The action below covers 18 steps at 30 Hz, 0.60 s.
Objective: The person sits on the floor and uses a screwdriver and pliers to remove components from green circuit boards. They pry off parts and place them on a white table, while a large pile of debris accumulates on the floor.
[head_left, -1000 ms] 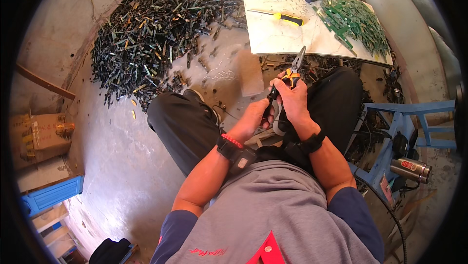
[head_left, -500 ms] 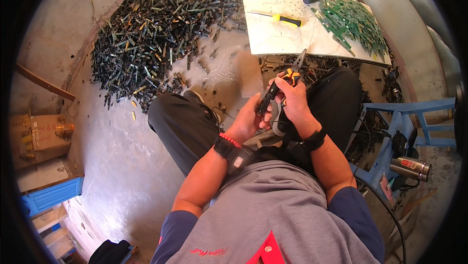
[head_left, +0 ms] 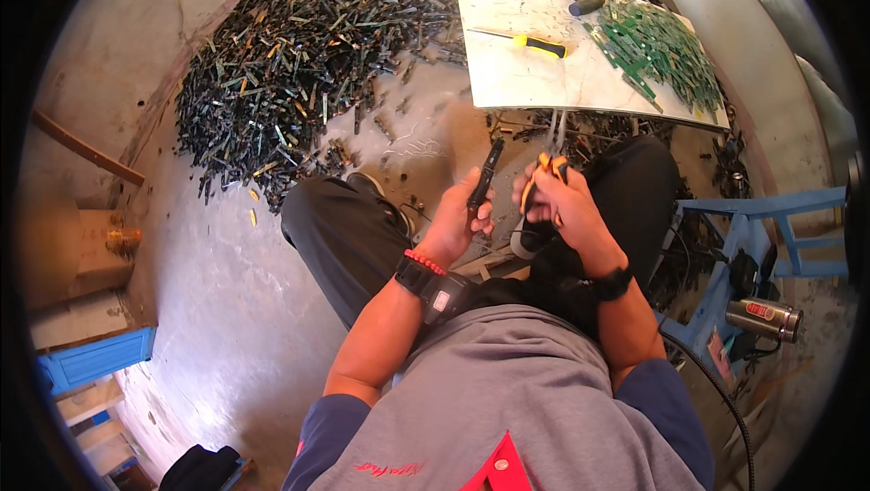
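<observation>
My left hand (head_left: 459,219) is closed round a narrow black strip-shaped part (head_left: 488,169), which points up and slightly right. In my right hand (head_left: 573,212) are pliers (head_left: 556,133) with orange-and-black grips. Their jaws, smeared by motion, point away from me toward the white board. A gap separates the pliers from the black part. Both hands are above my lap, between my bent knees.
A big heap of dark strip-shaped pieces (head_left: 272,83) covers the floor at far left. The white board (head_left: 507,74) bears a yellow-and-black screwdriver (head_left: 541,45) and piled green circuit boards (head_left: 666,56). At right stand a blue stool (head_left: 748,219) and a steel flask (head_left: 764,319).
My hands have moved apart: the pliers have gone right, away from the black part. The black part now stands more upright in my left hand.
</observation>
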### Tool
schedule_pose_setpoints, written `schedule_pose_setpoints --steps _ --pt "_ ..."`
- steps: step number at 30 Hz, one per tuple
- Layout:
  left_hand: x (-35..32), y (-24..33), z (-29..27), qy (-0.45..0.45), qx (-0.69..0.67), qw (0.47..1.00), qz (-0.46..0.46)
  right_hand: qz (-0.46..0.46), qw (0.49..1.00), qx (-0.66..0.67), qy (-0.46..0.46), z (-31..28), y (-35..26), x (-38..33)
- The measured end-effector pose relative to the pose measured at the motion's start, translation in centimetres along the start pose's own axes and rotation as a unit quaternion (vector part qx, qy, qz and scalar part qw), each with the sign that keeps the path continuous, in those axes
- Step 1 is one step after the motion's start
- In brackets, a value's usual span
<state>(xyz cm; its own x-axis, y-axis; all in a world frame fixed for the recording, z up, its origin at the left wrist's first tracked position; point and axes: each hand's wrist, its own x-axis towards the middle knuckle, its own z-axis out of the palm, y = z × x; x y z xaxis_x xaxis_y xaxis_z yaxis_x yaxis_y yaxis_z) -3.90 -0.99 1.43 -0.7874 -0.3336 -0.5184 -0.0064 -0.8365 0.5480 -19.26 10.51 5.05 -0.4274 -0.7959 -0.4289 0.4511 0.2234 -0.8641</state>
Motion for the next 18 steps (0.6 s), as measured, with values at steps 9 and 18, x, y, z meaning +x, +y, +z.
schedule_pose_setpoints --steps 9,18 --pt "0.9 -0.4 0.2 0.03 0.014 0.999 0.009 0.221 0.944 0.036 -0.242 0.1 1.2 -5.4" --pt "1.0 -0.6 0.4 0.064 0.049 0.997 0.006 0.237 0.94 0.062 -0.237 0.2 2.2 -3.8"
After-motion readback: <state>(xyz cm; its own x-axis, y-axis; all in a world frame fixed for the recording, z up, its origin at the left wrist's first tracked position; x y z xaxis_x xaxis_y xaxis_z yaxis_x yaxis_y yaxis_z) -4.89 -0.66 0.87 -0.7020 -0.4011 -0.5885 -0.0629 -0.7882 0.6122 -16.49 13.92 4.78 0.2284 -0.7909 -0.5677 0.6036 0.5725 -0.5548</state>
